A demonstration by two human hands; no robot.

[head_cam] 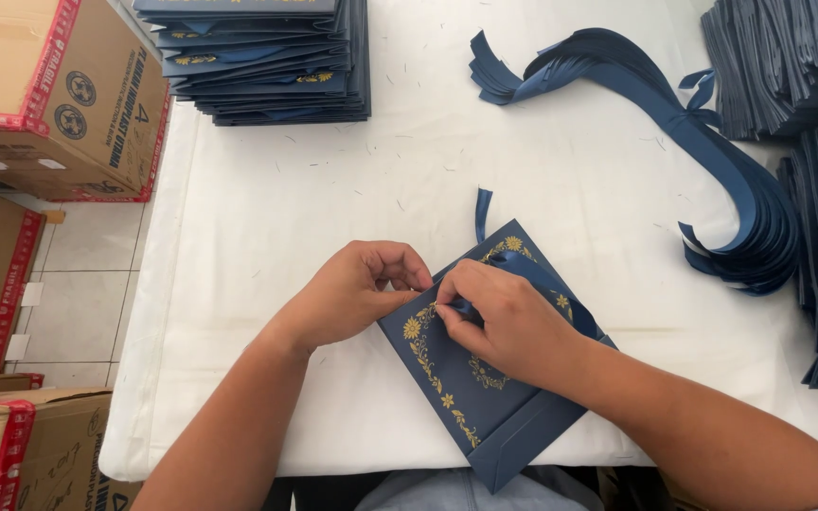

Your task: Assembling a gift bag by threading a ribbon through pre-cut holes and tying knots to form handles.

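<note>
Pinching one blue ribbon point(523, 270), right hand point(513, 322), left hand point(352, 289) gripping one navy bag point(485, 397)

Single view only: head-worn camera, looks steeply down and forward over worktop point(267, 218) from near edge. Close range; forearms enter from bottom edge, left hand point(352, 289) and right hand point(508, 322) meet just below frame centre. Worktop fills most of frame, far edge cut off at top. Floor and cardboard boxes point(59, 90) visible in left strip. No second view; no overlap to record.
</note>
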